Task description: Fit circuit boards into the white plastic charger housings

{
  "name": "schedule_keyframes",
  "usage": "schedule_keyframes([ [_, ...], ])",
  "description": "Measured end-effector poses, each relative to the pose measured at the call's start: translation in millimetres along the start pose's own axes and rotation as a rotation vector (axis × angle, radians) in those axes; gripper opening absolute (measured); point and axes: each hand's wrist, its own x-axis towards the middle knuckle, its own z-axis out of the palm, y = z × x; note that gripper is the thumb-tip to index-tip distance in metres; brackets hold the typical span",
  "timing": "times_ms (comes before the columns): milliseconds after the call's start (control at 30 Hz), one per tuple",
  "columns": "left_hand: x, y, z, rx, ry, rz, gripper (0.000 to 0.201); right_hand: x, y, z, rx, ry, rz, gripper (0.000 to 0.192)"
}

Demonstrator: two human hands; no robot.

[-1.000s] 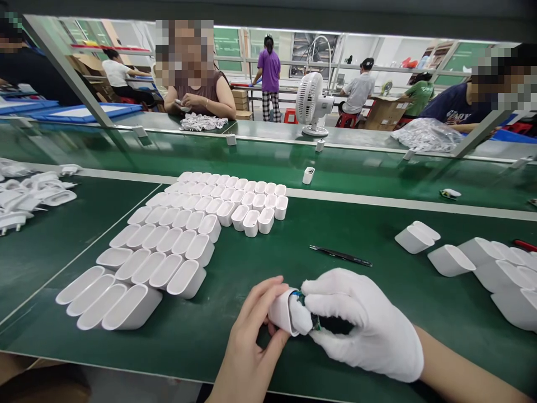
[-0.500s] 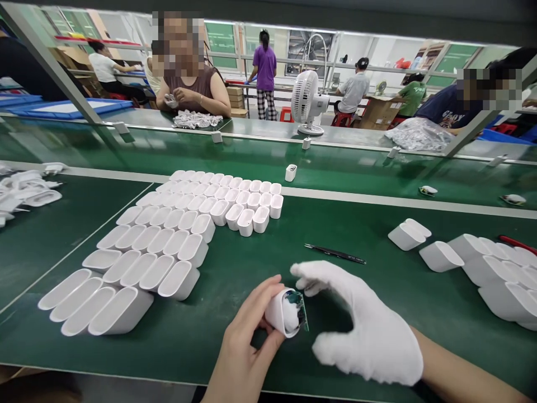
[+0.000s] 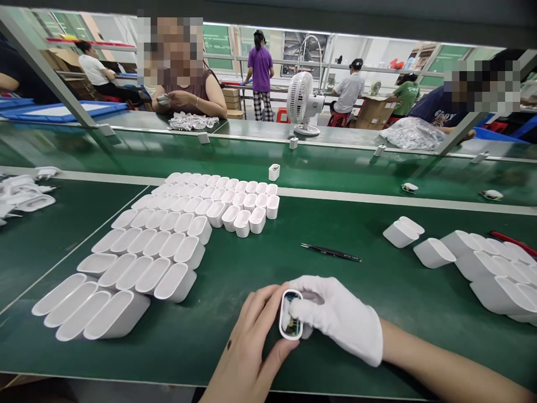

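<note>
Bare, my left hand (image 3: 255,336) is closed around a small white plastic housing (image 3: 281,324), its open end turned toward me. Inside the housing sits a green circuit board (image 3: 293,326) with a white lump beside it. My right hand (image 3: 339,319), in a white glove, closes on the housing from the right, one digit pressed into the opening and covering part of the board. Black tweezers (image 3: 331,253) lie on the green bench beyond my hands.
Rows of white housings (image 3: 176,280) stand at left; more housings (image 3: 495,291) are at right near a red-handled tool (image 3: 514,242). Board assemblies (image 3: 409,188) and spaced housings (image 3: 274,172) lie on the green strip behind. Co-workers sit across, beside a fan (image 3: 302,103).
My right hand has moved left from apart onto the housing. The board, which stuck out of the opening, now sits inside it. The housing has turned more upright and shifted slightly right.
</note>
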Motion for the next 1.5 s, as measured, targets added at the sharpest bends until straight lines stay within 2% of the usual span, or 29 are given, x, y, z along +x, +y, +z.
schedule_keyframes([
  [67, -1, 2, 0.8, 0.041, 0.001, -0.026, 0.043, -3, -2, -11, -0.391, 0.147, -0.101, 0.034],
  [133, 0, 5, -0.1, 0.056, -0.002, -0.039, 0.043, -2, 1, -30, -0.8, 0.436, -0.206, 0.029],
  [200, 1, 6, -1.8, 0.043, -0.003, -0.064, 0.046, 4, 8, -53, -1.083, 0.669, -0.209, 0.026],
  [233, 2, 7, -2.5, 0.034, 0.002, -0.093, 0.048, 9, 13, -63, -1.161, 0.709, -0.178, 0.027],
  [300, 4, 6, -3.3, 0.016, 0.016, -0.168, 0.052, 16, 22, -78, -1.205, 0.659, -0.124, 0.02],
  [367, 5, 3, -3.0, -0.004, 0.022, -0.213, 0.046, 19, 26, -81, -1.121, 0.566, -0.15, 0.018],
  [467, 7, -1, -1.4, -0.032, 0.049, -0.181, 0.031, 10, 16, -70, -0.966, 0.375, -0.357, 0.017],
  [567, 8, -3, -0.8, -0.033, 0.087, -0.156, 0.03, -3, -3, -55, -1.038, 0.245, -0.593, 0.018],
  [633, 9, -3, -1.0, -0.025, 0.09, -0.147, 0.029, -7, -11, -50, -1.187, 0.263, -0.638, 0.022],
  [733, 9, -3, -0.7, -0.043, 0.089, -0.151, 0.027, -7, -14, -50, -1.336, 0.303, -0.598, 0.023],
  [1000, 7, -3, 1.7, -0.046, 0.091, -0.127, 0.024, -4, -9, -34, -1.497, 0.336, -0.512, 0.021],
  [1133, 7, -2, 1.1, -0.018, 0.099, -0.131, 0.024, -3, -5, -35, -1.597, 0.336, -0.584, 0.028],
  [1233, 7, -1, 1.2, -0.012, 0.108, -0.159, 0.023, -5, -5, -41, -1.63, 0.411, -0.578, 0.036],
  [1333, 8, 0, 1.2, -0.026, 0.103, -0.174, 0.024, -7, -10, -39, -1.589, 0.491, -0.595, 0.037],
  [1500, 9, 3, -0.7, -0.061, 0.071, -0.161, 0.025, -3, -12, -26, -1.618, 0.441, -0.653, 0.033],
])
